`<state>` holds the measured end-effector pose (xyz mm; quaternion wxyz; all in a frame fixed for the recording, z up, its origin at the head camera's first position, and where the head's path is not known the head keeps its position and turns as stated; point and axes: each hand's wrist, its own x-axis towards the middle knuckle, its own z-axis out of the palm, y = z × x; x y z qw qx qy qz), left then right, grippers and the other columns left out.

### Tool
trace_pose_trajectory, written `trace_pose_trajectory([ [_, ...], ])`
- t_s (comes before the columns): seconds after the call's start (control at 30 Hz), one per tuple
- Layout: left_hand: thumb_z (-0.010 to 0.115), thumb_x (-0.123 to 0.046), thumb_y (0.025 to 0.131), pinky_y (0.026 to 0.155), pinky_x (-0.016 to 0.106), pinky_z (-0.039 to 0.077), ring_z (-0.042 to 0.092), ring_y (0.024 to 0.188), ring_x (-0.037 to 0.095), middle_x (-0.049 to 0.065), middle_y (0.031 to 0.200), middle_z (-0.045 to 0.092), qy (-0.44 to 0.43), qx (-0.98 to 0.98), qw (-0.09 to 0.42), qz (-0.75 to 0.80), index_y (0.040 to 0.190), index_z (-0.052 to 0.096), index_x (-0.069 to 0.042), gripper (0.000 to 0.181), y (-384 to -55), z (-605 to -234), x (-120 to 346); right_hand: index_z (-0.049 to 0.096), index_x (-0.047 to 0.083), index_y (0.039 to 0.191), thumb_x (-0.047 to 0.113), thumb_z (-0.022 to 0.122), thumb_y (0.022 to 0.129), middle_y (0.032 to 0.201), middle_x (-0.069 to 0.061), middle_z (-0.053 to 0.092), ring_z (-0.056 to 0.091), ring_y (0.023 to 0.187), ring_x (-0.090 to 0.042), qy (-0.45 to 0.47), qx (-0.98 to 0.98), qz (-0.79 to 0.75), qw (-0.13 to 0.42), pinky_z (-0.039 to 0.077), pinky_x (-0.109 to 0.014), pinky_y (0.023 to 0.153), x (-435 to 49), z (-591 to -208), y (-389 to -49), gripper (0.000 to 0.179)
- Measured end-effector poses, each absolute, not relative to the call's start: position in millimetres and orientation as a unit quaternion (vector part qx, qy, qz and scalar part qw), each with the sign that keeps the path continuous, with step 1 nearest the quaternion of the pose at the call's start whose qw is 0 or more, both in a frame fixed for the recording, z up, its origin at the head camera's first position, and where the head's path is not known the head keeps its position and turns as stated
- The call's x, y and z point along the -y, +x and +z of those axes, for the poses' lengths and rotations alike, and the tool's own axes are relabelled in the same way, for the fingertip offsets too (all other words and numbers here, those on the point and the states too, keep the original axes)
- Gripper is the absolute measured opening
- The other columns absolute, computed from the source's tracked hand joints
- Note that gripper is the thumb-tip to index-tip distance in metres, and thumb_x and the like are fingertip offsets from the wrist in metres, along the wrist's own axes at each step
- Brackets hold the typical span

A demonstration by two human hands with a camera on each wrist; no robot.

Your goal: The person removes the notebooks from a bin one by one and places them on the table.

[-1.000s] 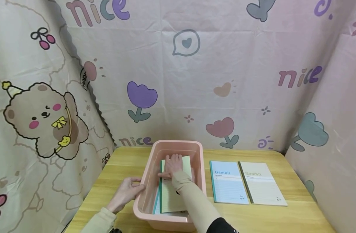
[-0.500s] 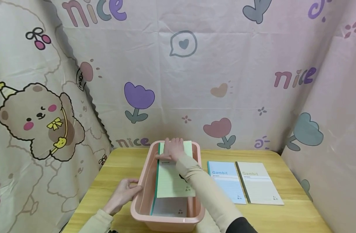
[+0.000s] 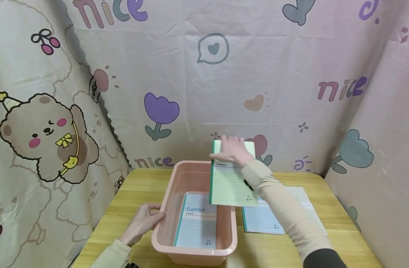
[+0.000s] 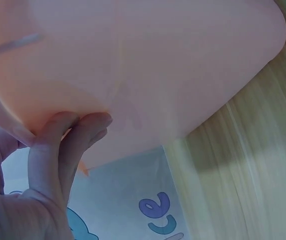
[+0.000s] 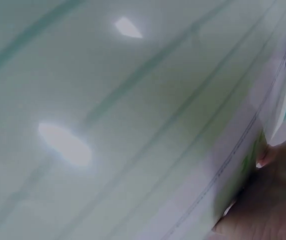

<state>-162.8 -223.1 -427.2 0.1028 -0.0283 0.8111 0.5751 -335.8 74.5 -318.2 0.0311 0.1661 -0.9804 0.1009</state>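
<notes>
A green notebook with a teal spine hangs over the right rim of a pink plastic bin. My right hand grips it near the top, thumb at the spine side and fingers reaching over the cover. In the right wrist view the lined notebook cover fills most of the picture, with part of the hand at lower right. Inside the bin lies a blue Gambit notebook, face up. My left hand pinches the bin's left rim, thumb and fingers on either side of the wall.
Right of the bin, a blue notebook and a cream notebook lie side by side on the wooden table. My right sleeve partly covers both. A printed curtain hangs behind the table.
My right hand has lifted the green notebook out of the bin, up and to the right, uncovering the blue notebook inside. The left hand keeps its hold on the rim.
</notes>
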Motion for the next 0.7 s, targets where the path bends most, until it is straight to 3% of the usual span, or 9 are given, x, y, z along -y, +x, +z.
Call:
trace_pose_trajectory([
  [0.2, 0.057, -0.004, 0.092, 0.071, 0.038, 0.066, 0.076, 0.087, 0.033, 0.034, 0.106, 0.071, -0.023, -0.811, 0.106, 0.575, 0.131, 0.044, 0.026, 0.051, -163.9, -427.8, 223.0, 0.047, -0.001, 0.133, 0.063, 0.061, 0.082, 0.127, -0.027, 0.059, 0.050, 0.120, -0.046, 0.139, 0.983, 0.114, 0.028, 0.034, -0.063, 0.105, -144.6, -349.9, -339.4, 0.083],
  [0.37, 0.056, -0.004, 0.091, 0.072, 0.037, 0.066, 0.076, 0.087, 0.032, 0.034, 0.107, 0.071, -0.017, -0.810, 0.108, 0.576, 0.132, 0.043, 0.027, 0.052, -163.6, -426.5, 223.4, 0.049, -0.001, 0.128, 0.060, 0.064, 0.081, 0.122, -0.028, 0.060, 0.052, 0.117, -0.048, 0.143, 0.980, 0.133, 0.025, 0.036, -0.064, 0.099, -178.9, -382.4, -333.4, 0.078],
  [0.53, 0.056, -0.004, 0.091, 0.072, 0.037, 0.066, 0.076, 0.087, 0.030, 0.034, 0.107, 0.071, -0.013, -0.809, 0.114, 0.577, 0.132, 0.043, 0.027, 0.053, -163.9, -426.6, 224.0, 0.052, -0.002, 0.124, 0.061, 0.067, 0.078, 0.112, -0.025, 0.063, 0.057, 0.105, -0.043, 0.157, 0.979, 0.124, 0.027, 0.040, -0.053, 0.086, -192.4, -424.2, -322.2, 0.079],
  [0.63, 0.056, -0.005, 0.092, 0.072, 0.038, 0.066, 0.076, 0.087, 0.031, 0.034, 0.107, 0.071, -0.010, -0.808, 0.116, 0.577, 0.132, 0.042, 0.027, 0.053, -163.6, -426.9, 224.4, 0.053, 0.002, 0.115, 0.060, 0.070, 0.076, 0.103, -0.016, 0.062, 0.056, 0.097, -0.034, 0.164, 0.978, 0.130, 0.026, 0.036, -0.043, 0.078, -195.9, -449.8, -314.6, 0.071],
  [0.7, 0.056, -0.005, 0.092, 0.072, 0.038, 0.066, 0.076, 0.087, 0.030, 0.034, 0.107, 0.071, -0.012, -0.809, 0.116, 0.577, 0.132, 0.042, 0.027, 0.053, -163.3, -426.8, 224.3, 0.053, 0.004, 0.112, 0.059, 0.070, 0.077, 0.105, -0.014, 0.063, 0.057, 0.099, -0.033, 0.168, 0.977, 0.132, 0.025, 0.037, -0.043, 0.080, -197.7, -465.6, -309.8, 0.068],
])
